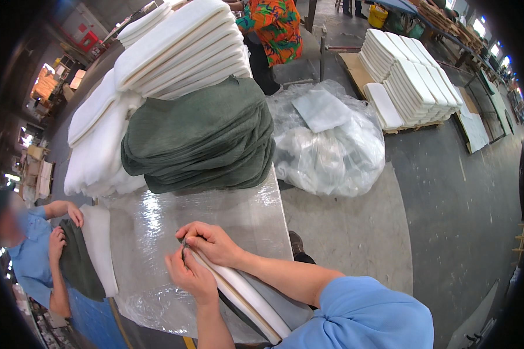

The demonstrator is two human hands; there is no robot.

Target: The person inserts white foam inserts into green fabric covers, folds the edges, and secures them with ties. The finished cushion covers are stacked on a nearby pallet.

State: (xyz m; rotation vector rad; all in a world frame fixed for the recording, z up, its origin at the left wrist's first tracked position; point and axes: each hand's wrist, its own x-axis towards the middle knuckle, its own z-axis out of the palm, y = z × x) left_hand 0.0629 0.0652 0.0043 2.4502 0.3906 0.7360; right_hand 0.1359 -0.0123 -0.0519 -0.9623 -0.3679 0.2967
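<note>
In front of me a long white pad [244, 284] with a tan stripe along its side runs from my body towards the table's middle. A dark green fabric cover [245, 312] shows along its left side. At the pad's far end my right hand [214, 243] pinches a bit of the dark green fabric. My left hand [191, 273], a little blurred, closes on the same end just beside it. The fingers hide most of the fabric between them. A grey-white layer [280, 301] lies under the pad's right side.
Beyond my hands, dark green covers [198, 131] are piled on the plastic-wrapped table [157, 224]. White pads [180, 49] stack behind. A plastic bag [332, 154] stands right of the table. At left a co-worker [32, 250] handles a green cover [80, 262]. More pads [410, 81] stand far right.
</note>
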